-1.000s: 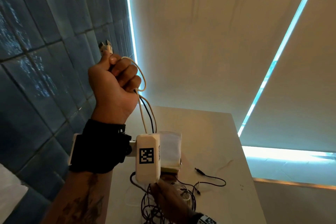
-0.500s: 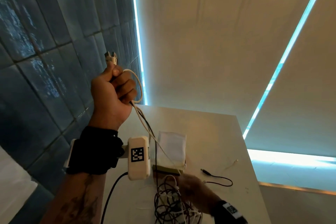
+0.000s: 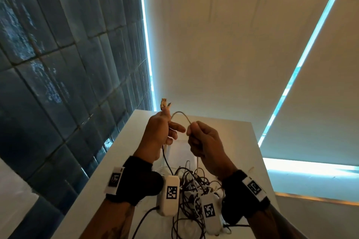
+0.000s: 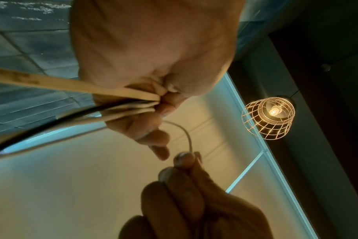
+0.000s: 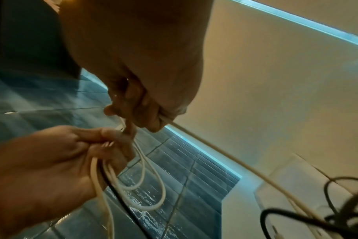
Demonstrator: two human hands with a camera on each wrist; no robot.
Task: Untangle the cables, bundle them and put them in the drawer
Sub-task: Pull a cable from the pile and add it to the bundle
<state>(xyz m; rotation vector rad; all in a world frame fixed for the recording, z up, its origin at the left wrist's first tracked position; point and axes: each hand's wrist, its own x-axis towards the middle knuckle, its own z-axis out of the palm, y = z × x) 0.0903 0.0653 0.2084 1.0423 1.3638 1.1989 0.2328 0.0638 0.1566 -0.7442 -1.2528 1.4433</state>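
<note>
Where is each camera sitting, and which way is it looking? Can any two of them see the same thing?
Head: worn on the head, looking forward over the white table toward the blinds; both forearms, left hand and right hand show.
Left wrist: on the left wrist, looking up along the left hand's grip on the white cable toward a cage lamp.
Right wrist: on the right wrist, looking along the right hand at the left hand and tiled wall.
Shared: all three see both hands holding the white cable.

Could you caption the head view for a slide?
Left hand and right hand hold a white cable above the tangled pile.
</note>
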